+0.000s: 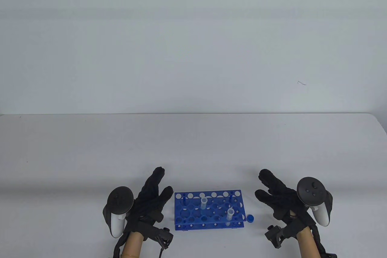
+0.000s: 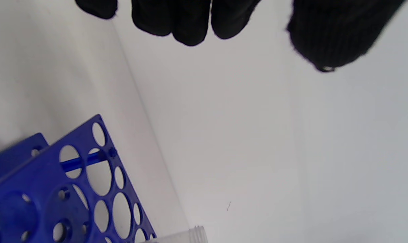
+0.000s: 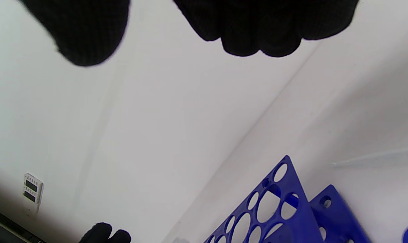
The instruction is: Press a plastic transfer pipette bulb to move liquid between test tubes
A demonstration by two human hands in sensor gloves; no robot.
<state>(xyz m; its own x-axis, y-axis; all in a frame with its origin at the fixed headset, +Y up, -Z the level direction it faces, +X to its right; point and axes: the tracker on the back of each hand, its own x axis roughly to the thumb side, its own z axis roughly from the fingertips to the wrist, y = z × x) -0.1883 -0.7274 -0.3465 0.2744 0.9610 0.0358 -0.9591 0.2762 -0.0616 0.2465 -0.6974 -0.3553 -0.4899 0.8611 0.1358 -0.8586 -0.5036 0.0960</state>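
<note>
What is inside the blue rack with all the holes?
Two clear test tubes stand upright in the blue rack, both with open tops. The other holes look empty. Whether the tubes hold any liquid is too small to tell.

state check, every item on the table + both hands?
left hand: open, holds nothing
right hand: open, holds nothing
blue tube rack: upright between the hands
rear tube: racked, uncapped
front tube: racked, uncapped
blue cap: on table, right of rack
</note>
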